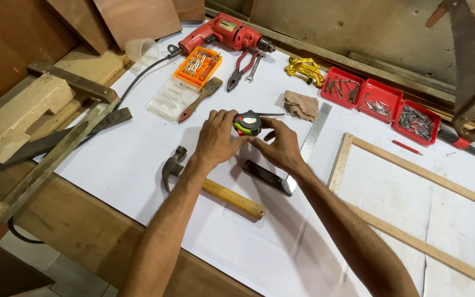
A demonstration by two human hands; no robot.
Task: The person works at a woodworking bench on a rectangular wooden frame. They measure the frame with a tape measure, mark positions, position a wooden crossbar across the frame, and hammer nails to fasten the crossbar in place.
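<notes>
Left hand (215, 137) and right hand (281, 147) together holding a black-green tape measure (248, 122), orange bit case (197, 65) beyond left hand, three red trays (379, 102) beyond right hand

Left hand (215, 137) and right hand (282, 147) together grasp a black-and-green tape measure (248, 122) above the white worktop (133, 159), near a wooden-handled claw hammer (210, 184) and steel try square (298, 157).

Three red trays (381, 100) of nails and screws sit in a row. One hammer (207, 184), one red drill (225, 33), one pliers (239, 69), one tape measure (248, 122). One wooden frame (418, 205), one brush (200, 99).
</notes>
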